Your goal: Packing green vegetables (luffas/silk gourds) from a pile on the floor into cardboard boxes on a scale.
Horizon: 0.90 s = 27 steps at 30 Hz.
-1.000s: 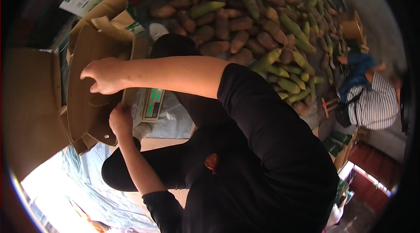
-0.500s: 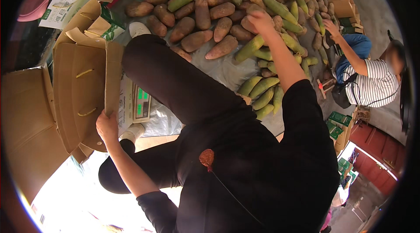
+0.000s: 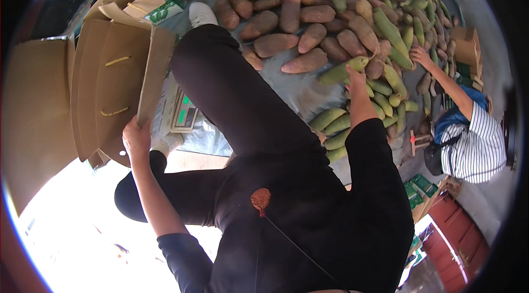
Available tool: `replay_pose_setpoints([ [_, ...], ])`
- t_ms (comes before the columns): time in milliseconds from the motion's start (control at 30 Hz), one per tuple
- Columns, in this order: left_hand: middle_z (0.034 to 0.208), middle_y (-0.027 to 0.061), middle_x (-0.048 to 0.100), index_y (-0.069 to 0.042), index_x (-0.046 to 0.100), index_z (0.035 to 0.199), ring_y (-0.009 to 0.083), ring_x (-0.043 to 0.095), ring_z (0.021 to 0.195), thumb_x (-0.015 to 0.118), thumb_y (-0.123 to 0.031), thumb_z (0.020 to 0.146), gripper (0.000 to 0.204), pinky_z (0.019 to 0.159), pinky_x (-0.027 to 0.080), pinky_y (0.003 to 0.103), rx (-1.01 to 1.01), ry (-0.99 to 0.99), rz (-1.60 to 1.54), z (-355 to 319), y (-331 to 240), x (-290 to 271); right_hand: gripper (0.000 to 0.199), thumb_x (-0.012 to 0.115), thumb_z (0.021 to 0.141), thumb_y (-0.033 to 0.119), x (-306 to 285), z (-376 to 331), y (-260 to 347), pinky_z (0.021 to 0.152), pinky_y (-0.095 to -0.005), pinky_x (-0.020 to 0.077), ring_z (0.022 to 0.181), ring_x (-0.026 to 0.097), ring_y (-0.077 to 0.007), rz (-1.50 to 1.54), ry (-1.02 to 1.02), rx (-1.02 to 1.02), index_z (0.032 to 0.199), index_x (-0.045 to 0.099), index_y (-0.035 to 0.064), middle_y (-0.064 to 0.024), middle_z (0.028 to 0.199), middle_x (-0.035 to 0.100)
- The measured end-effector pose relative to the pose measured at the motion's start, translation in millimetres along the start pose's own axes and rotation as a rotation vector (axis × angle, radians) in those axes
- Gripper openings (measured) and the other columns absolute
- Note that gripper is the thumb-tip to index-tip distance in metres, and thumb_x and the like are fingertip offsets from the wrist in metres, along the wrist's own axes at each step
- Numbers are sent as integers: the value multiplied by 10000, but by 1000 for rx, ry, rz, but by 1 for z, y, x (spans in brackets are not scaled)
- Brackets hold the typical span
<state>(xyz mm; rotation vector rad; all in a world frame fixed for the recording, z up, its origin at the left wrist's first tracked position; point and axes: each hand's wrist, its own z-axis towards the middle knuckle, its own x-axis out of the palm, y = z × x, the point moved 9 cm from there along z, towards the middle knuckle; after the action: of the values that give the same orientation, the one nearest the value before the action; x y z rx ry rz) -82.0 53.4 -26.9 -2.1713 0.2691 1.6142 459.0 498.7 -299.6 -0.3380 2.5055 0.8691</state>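
My left hand [image 3: 136,134] is closed on the edge of a cardboard carton's raised flap [image 3: 157,72], at the left. The tall brown carton [image 3: 110,92] has yellow cord handles. Out to the right, my right hand [image 3: 356,81] is closed around the near side of a green radish [image 3: 336,74]; some of its fingers are hidden. That radish lies at the near edge of a big pile. Reddish-brown roots [image 3: 275,45] make up the pile's left part, and more green radishes [image 3: 337,122] lie closer to my knee.
Beside the carton, partly covered, stands a scale [image 3: 184,112] with a lit green display. Clear plastic sheeting [image 3: 286,92] covers the floor by my leg. A co-worker in a striped shirt [image 3: 474,147] reaches into the pile at the right. Green boxes [image 3: 421,185] stand behind.
My right hand has come back toward me from the reddish-brown roots to the green radish. My left hand stays on the flap. The whole view has shifted and turned a little.
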Motion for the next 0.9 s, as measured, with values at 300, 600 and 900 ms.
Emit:
replay_pose_setpoints([
  [300, 857, 183, 655, -80, 667, 989, 360, 624, 829, 627, -193, 780, 241, 740, 483, 404, -13, 22, -17, 4, -13, 5, 873, 847, 631, 241, -4, 49, 1, 855, -537, 412, 1161, 448, -315, 98, -224, -104, 1355, 370, 137, -95, 1318, 438],
  [600, 877, 170, 650, -110, 650, 957, 362, 614, 867, 620, -229, 804, 196, 754, 488, 454, -59, 46, 63, -1, -11, 1, 671, 840, 529, 109, 51, -73, 95, 886, -430, 438, 1063, 517, -370, -534, -31, -925, 1123, 540, 25, -194, 1115, 545],
  [900, 900, 163, 657, -104, 659, 973, 354, 622, 877, 632, -208, 799, 205, 771, 493, 440, -61, 12, 39, -3, -13, -2, 594, 767, 637, 32, 78, -241, 230, 879, -354, 441, 1011, 548, -255, -153, 342, -1222, 1163, 490, 24, -84, 1064, 554],
])
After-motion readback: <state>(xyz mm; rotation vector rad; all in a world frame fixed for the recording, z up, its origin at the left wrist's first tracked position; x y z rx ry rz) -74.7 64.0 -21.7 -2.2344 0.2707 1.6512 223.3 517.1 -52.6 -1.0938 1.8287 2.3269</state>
